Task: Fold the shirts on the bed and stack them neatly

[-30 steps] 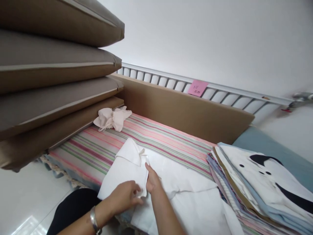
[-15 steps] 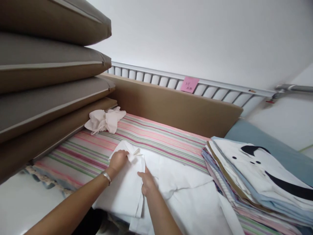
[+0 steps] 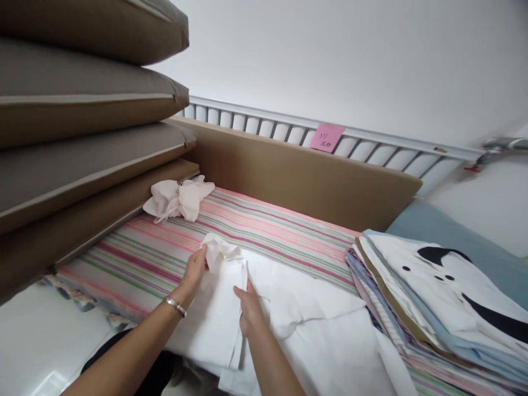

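Note:
A white garment [image 3: 214,313], partly folded, lies spread on a striped sheet [image 3: 140,258] in front of me. My left hand [image 3: 195,270], with a silver bracelet at the wrist, pinches the garment's bunched far-left edge. On its folded right edge, near the middle, my right hand [image 3: 248,307] is closed with the thumb on top. More white cloth [image 3: 330,335] stretches away to the right of that hand, wrinkled and overlapping. What the cloth looks like beneath both hands is hidden.
Thick brown cushions [image 3: 91,148] are stacked at the left. A crumpled pale pink cloth [image 3: 178,199] lies beside them. Folded clothes [image 3: 445,291] are piled at the right. Behind stand a brown board [image 3: 297,176] and a white railing [image 3: 256,124] with a pink note [image 3: 327,137].
My left hand has shifted slightly left, and the cloth's far-left edge is lifted and opened out more. My right hand stays on the folded edge. The view has turned slightly.

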Demonstrator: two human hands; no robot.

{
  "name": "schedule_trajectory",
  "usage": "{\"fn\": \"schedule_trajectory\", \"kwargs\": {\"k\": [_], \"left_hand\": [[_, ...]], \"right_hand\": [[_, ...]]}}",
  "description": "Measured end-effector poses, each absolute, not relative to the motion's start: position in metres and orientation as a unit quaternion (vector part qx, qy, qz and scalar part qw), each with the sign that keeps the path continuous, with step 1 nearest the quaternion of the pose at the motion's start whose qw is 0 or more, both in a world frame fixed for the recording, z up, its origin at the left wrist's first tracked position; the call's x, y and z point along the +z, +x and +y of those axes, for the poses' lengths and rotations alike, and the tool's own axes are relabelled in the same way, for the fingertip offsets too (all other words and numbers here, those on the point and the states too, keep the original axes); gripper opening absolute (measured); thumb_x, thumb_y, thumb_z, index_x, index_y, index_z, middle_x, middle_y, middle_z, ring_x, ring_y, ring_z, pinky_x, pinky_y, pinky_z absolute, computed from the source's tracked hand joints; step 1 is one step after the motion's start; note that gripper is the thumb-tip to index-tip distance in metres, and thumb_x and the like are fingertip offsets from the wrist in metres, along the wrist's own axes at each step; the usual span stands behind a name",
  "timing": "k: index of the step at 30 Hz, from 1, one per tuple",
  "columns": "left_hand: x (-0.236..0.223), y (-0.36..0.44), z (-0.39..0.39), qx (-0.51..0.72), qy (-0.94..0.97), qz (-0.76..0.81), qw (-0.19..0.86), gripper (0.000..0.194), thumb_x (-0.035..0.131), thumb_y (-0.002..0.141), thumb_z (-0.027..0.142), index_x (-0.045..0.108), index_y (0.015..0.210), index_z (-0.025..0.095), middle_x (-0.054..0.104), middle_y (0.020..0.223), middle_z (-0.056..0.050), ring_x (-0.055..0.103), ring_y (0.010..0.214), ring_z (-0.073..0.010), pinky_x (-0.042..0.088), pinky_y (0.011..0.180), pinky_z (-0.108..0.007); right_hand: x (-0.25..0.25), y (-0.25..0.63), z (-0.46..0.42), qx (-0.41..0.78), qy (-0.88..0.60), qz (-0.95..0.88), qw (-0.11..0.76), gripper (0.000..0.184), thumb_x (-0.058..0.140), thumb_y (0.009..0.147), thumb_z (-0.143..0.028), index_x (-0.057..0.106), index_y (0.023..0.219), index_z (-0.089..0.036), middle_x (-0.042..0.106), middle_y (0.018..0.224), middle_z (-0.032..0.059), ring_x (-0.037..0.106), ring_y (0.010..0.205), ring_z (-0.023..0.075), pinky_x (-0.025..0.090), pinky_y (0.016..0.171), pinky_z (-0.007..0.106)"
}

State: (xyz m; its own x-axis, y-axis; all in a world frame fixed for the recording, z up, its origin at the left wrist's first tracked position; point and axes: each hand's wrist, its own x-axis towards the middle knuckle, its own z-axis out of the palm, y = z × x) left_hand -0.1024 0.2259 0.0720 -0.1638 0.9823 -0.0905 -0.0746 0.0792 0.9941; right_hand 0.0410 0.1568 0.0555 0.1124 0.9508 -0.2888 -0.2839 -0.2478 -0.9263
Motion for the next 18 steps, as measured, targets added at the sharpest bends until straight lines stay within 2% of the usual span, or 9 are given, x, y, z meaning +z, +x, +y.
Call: {"fn": "schedule_trajectory", "kwargs": {"k": [3, 7, 10, 12, 13, 15, 18], "left_hand": [[0.069, -0.104, 0.219, 0.491, 0.464, 0.524, 0.519, 0.056, 0.051, 0.071, 0.064, 0.068, 0.077, 0.012, 0.067, 0.074, -0.008, 0.058, 0.067, -0.0187, 0.044, 0.062, -0.028], [0.065, -0.103, 0.221, 0.507, 0.408, 0.506, 0.566, 0.061, 0.046, 0.074, 0.061, 0.066, 0.104, 0.011, 0.065, 0.108, -0.015, 0.061, 0.083, -0.0219, 0.046, 0.066, -0.030], [0.068, -0.105, 0.227, 0.500, 0.459, 0.504, 0.535, 0.057, 0.044, 0.076, 0.058, 0.067, 0.104, 0.013, 0.066, 0.108, -0.014, 0.061, 0.088, -0.0237, 0.047, 0.071, -0.033], [0.070, -0.106, 0.227, 0.456, 0.587, 0.487, 0.459, 0.050, 0.052, 0.075, 0.052, 0.066, 0.107, 0.017, 0.065, 0.111, -0.011, 0.058, 0.099, -0.0255, 0.044, 0.085, -0.035], [0.070, -0.107, 0.225, 0.422, 0.650, 0.477, 0.415, 0.050, 0.056, 0.073, 0.048, 0.063, 0.112, 0.018, 0.063, 0.115, -0.011, 0.056, 0.105, -0.0265, 0.041, 0.091, -0.036], [0.070, -0.106, 0.220, 0.354, 0.728, 0.474, 0.347, 0.063, 0.062, 0.069, 0.041, 0.052, 0.127, 0.018, 0.057, 0.124, -0.012, 0.050, 0.113, -0.0285, 0.035, 0.098, -0.037], [0.067, -0.101, 0.216, 0.284, 0.751, 0.511, 0.308, 0.083, 0.061, 0.067, 0.031, 0.028, 0.142, 0.014, 0.051, 0.129, -0.017, 0.049, 0.114, -0.0298, 0.036, 0.095, -0.037]], "right_hand": [[0.077, 0.053, 0.153, 0.499, -0.626, -0.416, 0.431, 0.054, 0.050, 0.071, -0.027, 0.049, 0.124, -0.016, 0.064, 0.113, 0.0096, 0.059, 0.104, 0.0243, 0.045, 0.091, 0.038], [0.102, 0.067, 0.165, 0.251, -0.737, -0.553, 0.297, 0.055, 0.046, 0.077, -0.029, 0.047, 0.130, -0.015, 0.054, 0.128, 0.0120, 0.047, 0.120, 0.0270, 0.035, 0.101, 0.040], [0.102, 0.060, 0.188, 0.189, -0.748, -0.594, 0.227, 0.062, 0.047, 0.079, -0.034, 0.041, 0.134, -0.008, 0.047, 0.135, 0.0164, 0.038, 0.127, 0.0303, 0.030, 0.105, 0.043], [0.093, 0.049, 0.204, 0.160, -0.751, -0.613, 0.185, 0.065, 0.050, 0.077, -0.030, 0.037, 0.136, -0.005, 0.043, 0.138, 0.0185, 0.033, 0.130, 0.0326, 0.026, 0.107, 0.044], [0.088, 0.044, 0.212, 0.142, -0.752, -0.620, 0.171, 0.064, 0.049, 0.077, -0.025, 0.036, 0.137, -0.005, 0.041, 0.139, 0.0182, 0.030, 0.132, 0.0327, 0.024, 0.107, 0.045], [0.082, 0.036, 0.223, 0.115, -0.758, -0.622, 0.160, 0.062, 0.044, 0.076, -0.014, 0.035, 0.138, -0.007, 0.043, 0.138, 0.0165, 0.030, 0.132, 0.0304, 0.023, 0.108, 0.043], [0.081, 0.032, 0.234, 0.115, -0.754, -0.624, 0.172, 0.060, 0.038, 0.077, -0.010, 0.035, 0.137, -0.010, 0.052, 0.129, 0.0153, 0.041, 0.126, 0.0263, 0.028, 0.104, 0.039]]}}
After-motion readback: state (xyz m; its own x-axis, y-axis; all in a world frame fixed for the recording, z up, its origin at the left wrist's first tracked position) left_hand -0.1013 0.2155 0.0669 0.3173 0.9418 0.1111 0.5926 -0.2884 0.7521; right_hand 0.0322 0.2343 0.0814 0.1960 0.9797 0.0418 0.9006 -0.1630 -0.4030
